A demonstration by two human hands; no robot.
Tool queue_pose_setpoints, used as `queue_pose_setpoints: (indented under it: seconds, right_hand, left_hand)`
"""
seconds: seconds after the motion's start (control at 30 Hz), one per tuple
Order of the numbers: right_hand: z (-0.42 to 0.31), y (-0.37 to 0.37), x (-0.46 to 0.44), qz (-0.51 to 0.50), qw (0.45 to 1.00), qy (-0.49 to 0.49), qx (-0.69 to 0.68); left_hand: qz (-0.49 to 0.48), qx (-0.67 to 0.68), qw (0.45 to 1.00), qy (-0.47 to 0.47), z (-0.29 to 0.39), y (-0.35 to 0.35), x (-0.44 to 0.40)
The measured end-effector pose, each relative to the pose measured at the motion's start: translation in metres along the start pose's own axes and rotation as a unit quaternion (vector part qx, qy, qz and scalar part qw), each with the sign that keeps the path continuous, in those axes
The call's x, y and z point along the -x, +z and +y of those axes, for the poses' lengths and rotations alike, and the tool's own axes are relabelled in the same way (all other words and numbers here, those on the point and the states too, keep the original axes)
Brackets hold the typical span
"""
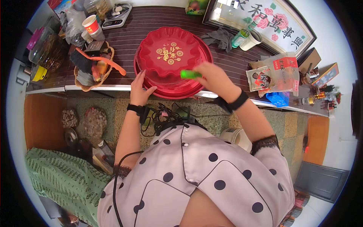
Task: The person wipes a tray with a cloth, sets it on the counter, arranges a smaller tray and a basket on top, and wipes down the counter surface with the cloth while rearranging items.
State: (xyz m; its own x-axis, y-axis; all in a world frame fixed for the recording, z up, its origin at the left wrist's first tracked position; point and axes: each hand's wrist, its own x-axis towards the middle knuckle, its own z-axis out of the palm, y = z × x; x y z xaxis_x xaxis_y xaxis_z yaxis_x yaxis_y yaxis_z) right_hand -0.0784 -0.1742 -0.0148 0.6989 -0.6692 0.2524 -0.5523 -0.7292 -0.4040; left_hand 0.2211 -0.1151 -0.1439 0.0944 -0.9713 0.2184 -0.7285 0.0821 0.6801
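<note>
A red scalloped tray with gold characters lies on top of a larger round red tray at the front edge of the dark striped table. My left hand rests at the left front rim of the trays, its thumb and fingers apart, holding nothing. My right hand is over the right front part of the trays, closed around a bright green object. The far end of the green object sticks out to the left; what it is cannot be made out.
On the left are a wicker basket with a brush, paper cups and a scale. On the right stand a grey cloth, a white cup, a framed picture and plastic packages.
</note>
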Motion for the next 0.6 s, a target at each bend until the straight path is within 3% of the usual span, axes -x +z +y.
queue_pose_setpoints:
  seconds: [0.07,0.3,0.37,0.53,0.6]
  right_hand:
    - [0.004,0.015,0.025,-0.071,0.997,0.02,-0.014]
    - [0.013,0.061,0.026,-0.001,0.998,0.028,0.064]
    - [0.016,0.069,0.024,-0.045,0.992,0.026,0.111]
    - [0.029,0.085,0.028,-0.061,0.992,0.065,0.094]
    - [0.032,0.083,0.031,-0.052,0.994,0.066,0.073]
  left_hand:
    - [0.001,0.002,1.0,0.008,-0.002,0.0,-0.001]
    - [0.027,0.002,0.999,0.042,-0.003,0.002,0.001]
    - [0.024,-0.001,0.999,0.025,0.001,0.0,0.004]
    - [0.005,0.1,0.995,-0.004,-0.001,-0.021,0.012]
    - [0.025,0.212,0.974,-0.077,-0.01,-0.034,0.02]
